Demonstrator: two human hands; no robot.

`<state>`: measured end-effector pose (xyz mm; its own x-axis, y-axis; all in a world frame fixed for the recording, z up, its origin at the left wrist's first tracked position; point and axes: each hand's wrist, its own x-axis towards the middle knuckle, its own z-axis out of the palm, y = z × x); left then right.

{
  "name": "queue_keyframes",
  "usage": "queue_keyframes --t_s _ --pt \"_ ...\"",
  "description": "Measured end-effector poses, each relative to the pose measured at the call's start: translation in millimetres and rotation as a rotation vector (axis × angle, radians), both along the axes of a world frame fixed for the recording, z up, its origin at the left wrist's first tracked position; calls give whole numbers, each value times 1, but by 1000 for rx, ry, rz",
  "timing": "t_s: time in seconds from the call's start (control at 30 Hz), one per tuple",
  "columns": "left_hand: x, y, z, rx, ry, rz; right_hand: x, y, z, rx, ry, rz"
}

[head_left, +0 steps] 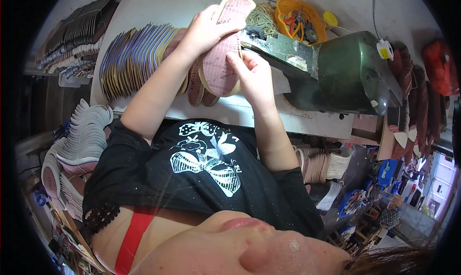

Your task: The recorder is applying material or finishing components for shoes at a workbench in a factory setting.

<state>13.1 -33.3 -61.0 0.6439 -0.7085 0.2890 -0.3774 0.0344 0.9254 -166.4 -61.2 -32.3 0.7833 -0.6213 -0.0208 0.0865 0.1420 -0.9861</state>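
In the upper left of the frame, a dark stack (84, 25) stands just beside the left edge of the counter (139, 8). Next comes a row of insoles (132, 59) on edge, white surface showing behind it. At top centre, the left hand (206, 32) is clamped on the narrower part of an upright, pale-rimmed insole (218, 71); the right hand (253, 73) pinches its right edge, thumb on the face. Loose insoles (196, 90) lie beneath, a white strip separating them from the counter's near edge. Rightward, string (264, 16) and a yellow basket (287, 5) sit behind the green machine (345, 66), which crowds the counter's right end.
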Motion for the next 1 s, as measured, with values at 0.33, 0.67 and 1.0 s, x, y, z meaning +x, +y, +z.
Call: queue_keyframes --t_s 0.33,0.67,1.0 --pt "9 -15 4 210 97 -96 1 -14 -4 78 -34 -6" --pt "-34 65 51 -167 652 -366 6 -6 -12 450 -187 524" --pt "-45 72 52 -139 367 -229 -4 -3 19 136 18 501"
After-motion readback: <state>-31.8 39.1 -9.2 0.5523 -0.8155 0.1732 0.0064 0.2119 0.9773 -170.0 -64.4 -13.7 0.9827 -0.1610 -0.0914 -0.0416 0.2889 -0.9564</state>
